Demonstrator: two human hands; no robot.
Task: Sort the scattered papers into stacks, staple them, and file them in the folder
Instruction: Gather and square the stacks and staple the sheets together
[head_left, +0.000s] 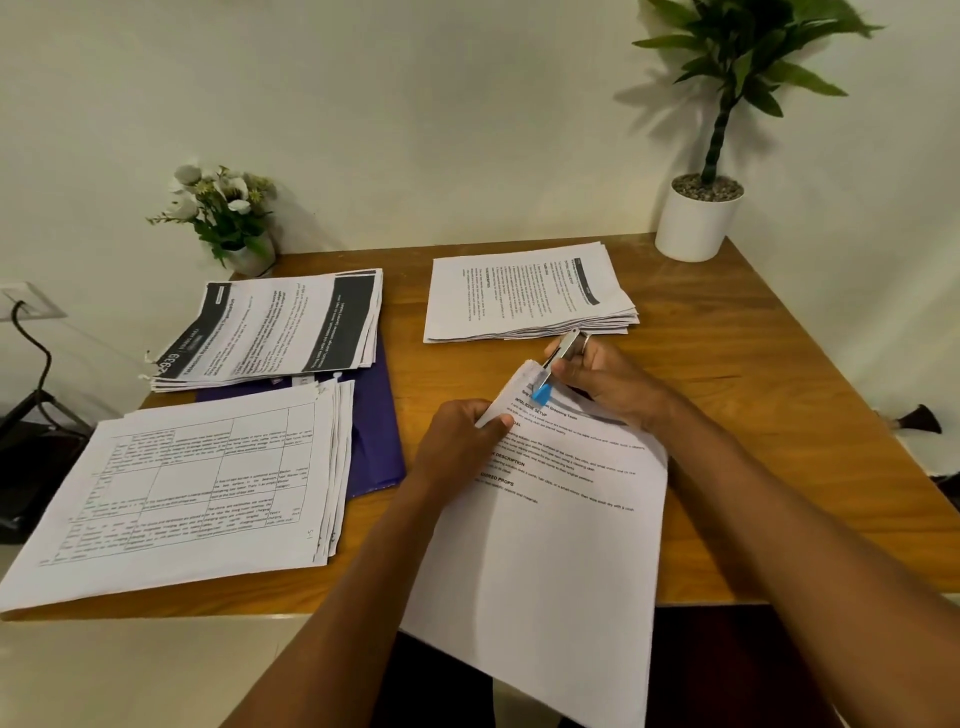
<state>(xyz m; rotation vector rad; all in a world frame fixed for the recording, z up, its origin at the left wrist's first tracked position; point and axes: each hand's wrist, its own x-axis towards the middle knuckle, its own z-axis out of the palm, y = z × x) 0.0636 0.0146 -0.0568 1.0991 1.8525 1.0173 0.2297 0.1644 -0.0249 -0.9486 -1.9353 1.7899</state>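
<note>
While right hand (608, 387) fingers curl tight round the small silver stapler (558, 364), its blue nose on the top corner of the held sheaf (561, 545), left hand (462, 441) pinches that same corner's edge, thumb on top, just beside the stapler. Most of the sheaf hangs past the near edge of the wooden table (753, 389), unsupported. Likely risks: sheets fan or slip under the press, so the staple misses the lower pages; the left thumb sits close enough to get nipped. Three more stacks lie flat: gridded stack (197, 483) near left, dark-banner stack (275, 327) behind it, third stack (524, 296) far centre. The purple folder (376, 415) lies partly under the two left stacks.
</note>
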